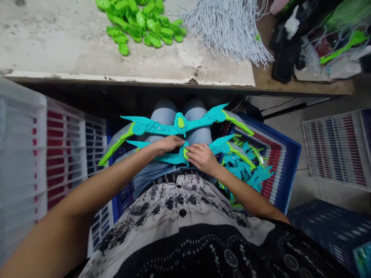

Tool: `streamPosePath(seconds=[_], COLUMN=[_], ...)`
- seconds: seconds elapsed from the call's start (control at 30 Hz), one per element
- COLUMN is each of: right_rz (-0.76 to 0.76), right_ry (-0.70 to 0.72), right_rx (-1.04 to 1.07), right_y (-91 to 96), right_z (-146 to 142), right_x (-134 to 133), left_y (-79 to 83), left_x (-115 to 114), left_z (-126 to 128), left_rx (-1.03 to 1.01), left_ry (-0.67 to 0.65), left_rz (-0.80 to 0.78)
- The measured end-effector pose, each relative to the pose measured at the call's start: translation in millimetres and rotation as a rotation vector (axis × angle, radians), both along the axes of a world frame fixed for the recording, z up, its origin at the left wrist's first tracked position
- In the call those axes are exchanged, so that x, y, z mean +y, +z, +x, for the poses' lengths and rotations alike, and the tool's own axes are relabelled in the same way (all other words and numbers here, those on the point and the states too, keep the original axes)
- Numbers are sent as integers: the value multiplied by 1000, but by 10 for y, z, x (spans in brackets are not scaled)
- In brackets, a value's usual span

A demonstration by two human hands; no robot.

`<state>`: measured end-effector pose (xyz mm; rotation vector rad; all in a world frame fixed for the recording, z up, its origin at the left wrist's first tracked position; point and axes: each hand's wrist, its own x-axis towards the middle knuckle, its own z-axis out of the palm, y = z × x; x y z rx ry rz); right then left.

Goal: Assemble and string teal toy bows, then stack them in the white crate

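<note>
Two turquoise plastic toy bows with lime-green tips lie across my lap. The farther toy bow [197,124] rests over my thighs, a green piece set at its middle. On the nearer toy bow [171,158], both hands meet at the centre. My left hand [169,143] has its fingers closed on the turquoise body, just left of the middle. My right hand [202,156] presses its fingers together on the small green piece [185,153] there. The fingers partly hide the joint between piece and bow.
Green plastic pieces [139,21] and a bundle of pale strings [228,27] lie on the worktable [58,46]. A blue crate [285,170] with more turquoise parts [240,166] stands at my right. White crates [66,143] stand at my left. A black phone [285,63] lies near the table's edge.
</note>
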<state>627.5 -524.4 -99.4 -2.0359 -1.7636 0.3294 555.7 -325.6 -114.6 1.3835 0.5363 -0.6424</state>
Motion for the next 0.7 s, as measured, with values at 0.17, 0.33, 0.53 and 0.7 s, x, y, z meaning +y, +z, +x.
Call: streamPosePath(seconds=[0.17,0.33,0.53,0.7], right_rz=[-2,64,-157,-238], right_ry=[-67,-262,-492,-457], right_rx=[-17,96,279,255], right_y=[-66,-133,-141,-121], right_z=[-75,-223,-227,-191], right_x=[22,-21,151,214], left_y=[-5,2,-17,-59], left_x=[21,-2,-99,-129], left_z=[-29,-86,-105,-172], left_rx=[-55,-229,-222,-273], left_ry=[-78,-183,-65,-73], left_rz=[-39,125,133,193])
